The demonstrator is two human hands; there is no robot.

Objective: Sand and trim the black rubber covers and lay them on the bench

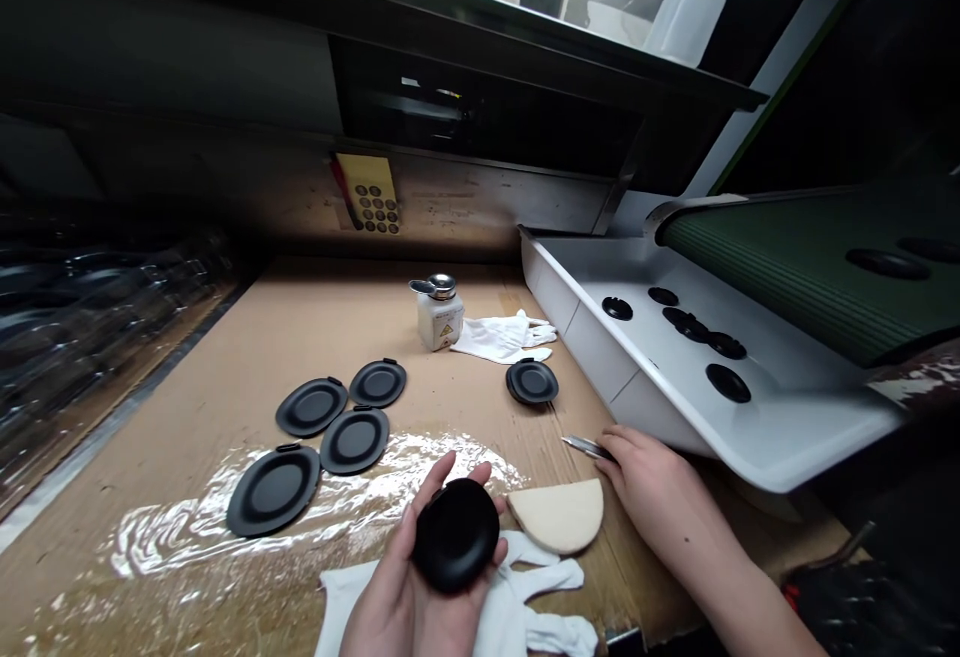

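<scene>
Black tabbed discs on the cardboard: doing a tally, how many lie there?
5. Four discs cluster at left; one disc sits right, near the white gloves.

Across the worktop [315, 337], a passage ran from the left hand [386, 587], closed round a black rounded piece [456, 535], toward the far edge, between four black tabbed discs [354, 440] on its left and a fifth disc [532, 383] on its right. A cream felt half-disc [555, 515] and a white glove [551, 577] lay in the way along the near edge between the left hand and the right hand [660, 497]. A white tray [592, 357] overhung the worktop's right edge, just above the right hand. Nearer the far edge, a small white bottle [436, 313] and a second white glove [502, 337] stood before the steel back wall [487, 202]
</scene>
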